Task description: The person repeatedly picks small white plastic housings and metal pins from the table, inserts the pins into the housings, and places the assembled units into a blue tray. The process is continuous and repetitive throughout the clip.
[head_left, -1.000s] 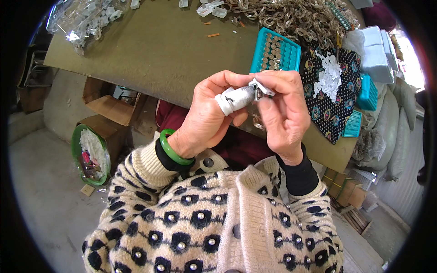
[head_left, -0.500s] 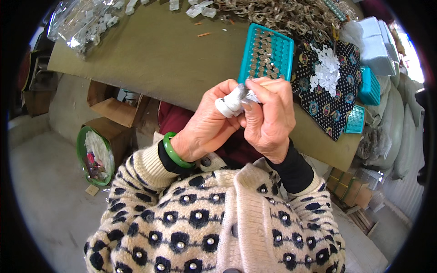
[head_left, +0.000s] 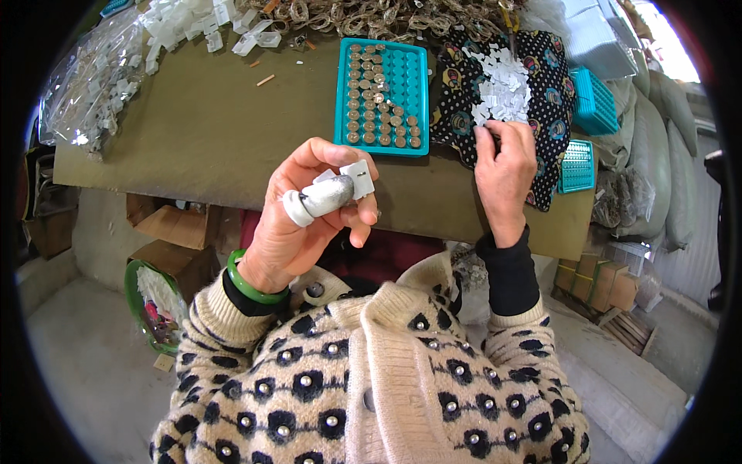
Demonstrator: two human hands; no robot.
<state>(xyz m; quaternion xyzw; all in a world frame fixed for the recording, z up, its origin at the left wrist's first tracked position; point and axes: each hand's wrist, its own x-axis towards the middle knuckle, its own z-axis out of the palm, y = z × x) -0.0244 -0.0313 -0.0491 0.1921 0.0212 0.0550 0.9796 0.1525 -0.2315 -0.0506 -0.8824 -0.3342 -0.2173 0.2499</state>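
My left hand (head_left: 290, 205), with a white, grey-smudged wrapping (head_left: 328, 197) on one digit and a green bangle on its wrist, pinches a small white square tag (head_left: 360, 179) with a dark spot in its middle. Over to the right, my right hand (head_left: 508, 166) has its fingers bent together at the near edge of a pile of white tags (head_left: 502, 85). Whether a tag is between those fingertips is hidden. The pile lies on a dark dotted cloth (head_left: 545, 143). Between the hands, farther off, sits a teal tray (head_left: 417, 93) with rows of small round brownish discs.
Clear plastic pieces (head_left: 182, 27) and a transparent bag (head_left: 89, 93) lie on the table's far left. Tangled brownish loops (head_left: 386, 17) line its far edge. Teal baskets (head_left: 595, 100) and sacks (head_left: 649, 170) stand right. Below left are cardboard boxes (head_left: 174, 259) and a green basin (head_left: 133, 290).
My hands were together in front of the tray; now they are apart. The right hand has moved right to the tag pile. The left has shifted left, still holding the white tag.
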